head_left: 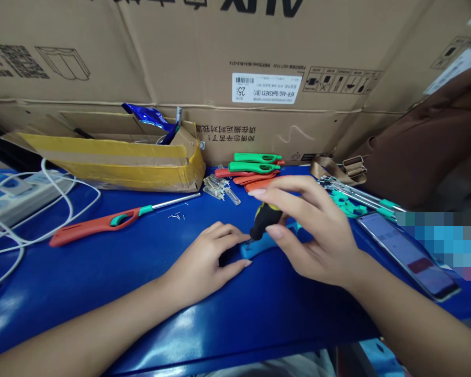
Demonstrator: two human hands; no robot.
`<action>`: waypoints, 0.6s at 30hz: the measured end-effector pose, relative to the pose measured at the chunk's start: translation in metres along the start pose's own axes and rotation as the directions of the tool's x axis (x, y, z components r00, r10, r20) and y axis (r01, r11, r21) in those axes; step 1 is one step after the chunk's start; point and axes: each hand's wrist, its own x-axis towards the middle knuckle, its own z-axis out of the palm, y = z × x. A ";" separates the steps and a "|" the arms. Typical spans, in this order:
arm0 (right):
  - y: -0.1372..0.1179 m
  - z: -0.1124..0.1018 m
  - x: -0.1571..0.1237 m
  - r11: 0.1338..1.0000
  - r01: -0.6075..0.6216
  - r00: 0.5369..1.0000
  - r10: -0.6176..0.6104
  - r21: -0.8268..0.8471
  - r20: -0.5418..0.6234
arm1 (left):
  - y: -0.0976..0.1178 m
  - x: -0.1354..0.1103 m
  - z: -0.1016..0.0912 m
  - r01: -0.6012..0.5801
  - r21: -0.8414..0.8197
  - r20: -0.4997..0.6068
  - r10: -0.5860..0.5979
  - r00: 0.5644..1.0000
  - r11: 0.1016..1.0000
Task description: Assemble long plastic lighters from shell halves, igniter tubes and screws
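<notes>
My left hand [208, 259] lies on the blue table [141, 272], its fingers curled against the end of a light-blue lighter handle [259, 246] and pinning it down. My right hand [310, 230] grips a short screwdriver with a black and yellow handle [265, 217]. The screwdriver's tip points down onto the blue handle near my left fingertips. An assembled orange long-nosed lighter with a teal trigger [102, 224] rests to the left. Tiny screws [176, 215] are scattered beside its metal tube.
Green and orange handle halves [255, 170] pile up at the back, with clear plastic parts [220, 188] beside them. A taped cardboard box [118, 157] stands back left, a power strip with white cables [19, 201] far left. A phone [408, 254], teal lighters [357, 199] and a brown bag [427, 136] sit right.
</notes>
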 end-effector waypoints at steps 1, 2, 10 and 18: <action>0.000 0.000 0.000 0.999 -0.011 0.999 0.009 0.047 0.031 | 0.000 0.000 0.000 0.002 0.002 0.000 -0.002 1.000 1.000; -0.001 0.000 0.001 0.995 -0.023 0.998 0.018 0.096 0.055 | 0.000 0.000 0.000 0.004 0.004 0.004 -0.004 1.000 1.000; 0.003 -0.005 0.003 0.998 0.025 0.999 -0.023 0.059 -0.030 | 0.001 0.000 -0.002 0.000 -0.005 0.011 0.000 1.000 1.000; 0.012 -0.004 0.004 0.998 -0.003 0.996 0.009 0.071 -0.089 | -0.002 0.000 0.000 -0.006 0.003 0.005 0.006 1.000 1.000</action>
